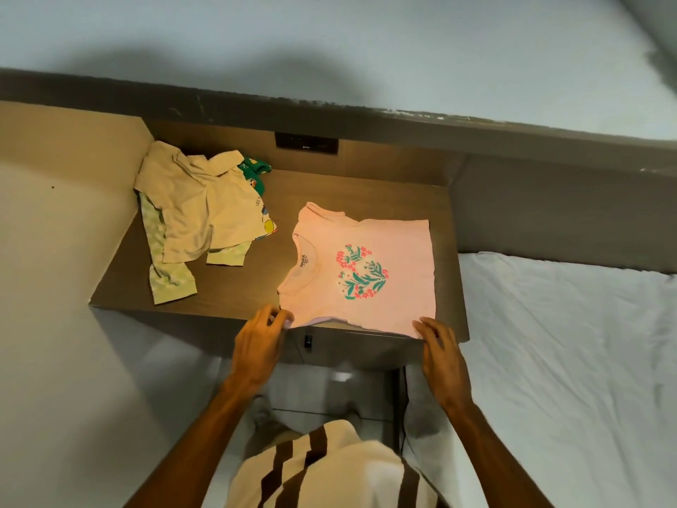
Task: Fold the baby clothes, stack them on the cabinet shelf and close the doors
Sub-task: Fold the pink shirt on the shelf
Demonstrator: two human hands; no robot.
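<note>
A pink baby T-shirt (pixel 388 251) with a red and green flower print lies flat on the brown cabinet top (pixel 278 188), neck to the left. My left hand (pixel 260 342) pinches its near left sleeve at the front edge. My right hand (pixel 441 346) pinches the near hem corner on the right. A heap of unfolded clothes sits at the back left: a cream shirt (pixel 190 210) on top, pale green checked trousers (pixel 165 273) under it, and a green printed piece (pixel 254 170) behind.
A dark switch panel (pixel 307 141) is set in the back wall of the niche. A white bed (pixel 571 361) lies to the right. The cabinet front (pixel 351 350) with a small dark latch sits below the top's edge. Walls close in on the left.
</note>
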